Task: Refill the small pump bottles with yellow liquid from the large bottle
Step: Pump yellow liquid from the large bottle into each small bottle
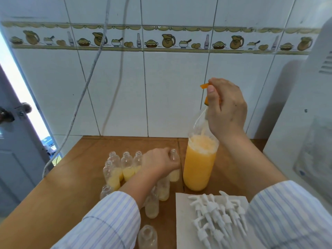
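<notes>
My right grip (pixel 225 106) pinches the orange pump (pixel 206 88) atop the large bottle (pixel 199 166) on the surface (pixel 71 186). Just left of it, my left grip (pixel 159 163) closes around one small bottle (pixel 173 166) among others (pixel 127 166). White pump heads (pixel 218 215) lie on paper (pixel 183 221) before the large bottle.

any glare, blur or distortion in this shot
Head view: wide-angle bend curves the wall tiles and door; daylight blows out the door gap; the right hand casts a soft shadow; edges are slightly soft.

A door (pixel 16 141) stands left of the tiled wall (pixel 179 87).
</notes>
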